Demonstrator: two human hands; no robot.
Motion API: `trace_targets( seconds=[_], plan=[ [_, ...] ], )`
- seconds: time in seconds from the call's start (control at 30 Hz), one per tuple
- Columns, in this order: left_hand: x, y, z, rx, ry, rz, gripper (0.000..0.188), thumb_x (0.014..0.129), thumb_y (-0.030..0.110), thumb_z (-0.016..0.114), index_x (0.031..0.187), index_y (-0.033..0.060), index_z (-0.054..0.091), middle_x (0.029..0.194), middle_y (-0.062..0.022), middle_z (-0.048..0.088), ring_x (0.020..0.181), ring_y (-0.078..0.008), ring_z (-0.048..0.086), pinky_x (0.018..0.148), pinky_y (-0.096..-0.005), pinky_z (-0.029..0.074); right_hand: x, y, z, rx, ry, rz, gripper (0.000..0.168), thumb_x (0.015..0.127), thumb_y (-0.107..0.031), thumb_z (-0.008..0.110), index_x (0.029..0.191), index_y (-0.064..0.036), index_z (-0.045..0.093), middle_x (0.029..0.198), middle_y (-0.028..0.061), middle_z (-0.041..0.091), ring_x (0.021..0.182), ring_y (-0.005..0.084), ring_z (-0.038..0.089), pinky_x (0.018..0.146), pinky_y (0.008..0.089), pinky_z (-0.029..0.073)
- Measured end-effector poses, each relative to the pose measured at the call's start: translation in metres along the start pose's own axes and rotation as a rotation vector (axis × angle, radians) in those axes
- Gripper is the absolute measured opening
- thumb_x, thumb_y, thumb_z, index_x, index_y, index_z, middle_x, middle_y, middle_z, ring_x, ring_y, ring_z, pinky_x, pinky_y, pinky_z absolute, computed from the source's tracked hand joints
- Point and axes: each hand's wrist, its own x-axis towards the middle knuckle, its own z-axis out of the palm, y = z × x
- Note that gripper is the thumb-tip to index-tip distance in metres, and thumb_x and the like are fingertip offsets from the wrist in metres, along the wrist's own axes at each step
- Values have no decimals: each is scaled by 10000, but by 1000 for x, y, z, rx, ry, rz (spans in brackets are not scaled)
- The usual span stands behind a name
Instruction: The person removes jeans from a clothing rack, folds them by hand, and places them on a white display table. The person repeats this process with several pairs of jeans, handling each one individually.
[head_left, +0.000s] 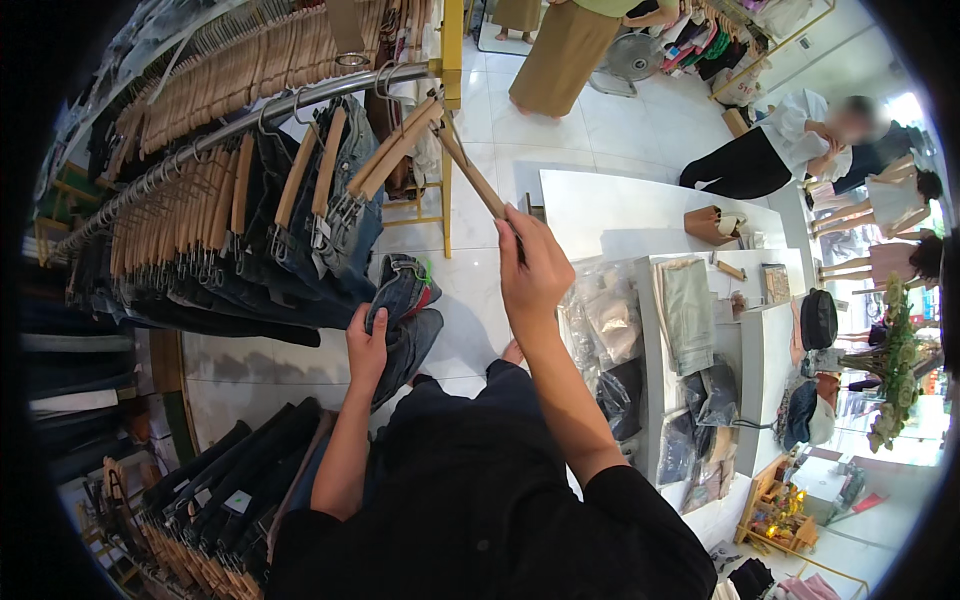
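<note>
My left hand (367, 341) grips a pair of blue denim jeans (412, 337) near its waistband, where a red patch and a green tag string show. My right hand (534, 262) is closed around one end of a wooden clip hanger (474, 176); no garment hangs on it. Its far end meets other wooden hangers (397, 150) at the end of a metal clothes rail (337, 86). Left of these, jeans (352, 217) hang from wooden clip hangers along the rail.
A yellow rack post (451, 45) stands at the rail's end. White counters (585, 199) with bagged clothes (615, 315) are at right. More dark trousers (240, 465) hang at lower left. A person in a brown skirt (559, 52) stands ahead; several people are at right.
</note>
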Motion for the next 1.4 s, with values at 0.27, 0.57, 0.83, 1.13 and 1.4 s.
trace_targets(
  seconds=[0.27,0.57,0.83,1.13,1.4],
  plan=[
    [-14,-30,10,-119,62,-95,385,1019,351,559,1047,-32,585,927,-126,651,875,-197,577,832,-315,452,2,-19,26,88,11,104,129,881,-61,715,1007,-33,723,939,116,720,686,220,685,589,282,529],
    [-25,-39,-7,-106,76,-180,411,1025,378,551,1085,-28,577,992,-95,636,927,-184,561,869,-307,443,6,-25,59,60,-63,178,129,915,-107,684,1023,-40,709,912,116,707,704,266,680,619,330,535],
    [-11,-31,-11,-63,38,-106,361,1021,335,564,1025,-26,567,916,-106,633,881,-175,569,824,-319,453,-39,-6,93,-73,-349,77,519,906,-139,688,1381,-74,492,1226,125,620,737,236,658,610,336,526],
    [12,31,-4,32,-272,69,258,955,217,635,933,-31,567,849,-136,579,795,-268,558,758,-342,451,-101,82,1,76,-1001,208,460,903,-207,681,1282,3,528,1270,185,573,1098,349,587,891,408,519],
    [7,10,67,57,-707,-10,225,962,207,614,968,-13,564,851,-139,584,795,-260,561,749,-359,451,-147,112,-55,147,-958,325,599,879,-291,729,1305,44,473,1371,233,490,1275,405,477,1067,433,411]
  ],
)
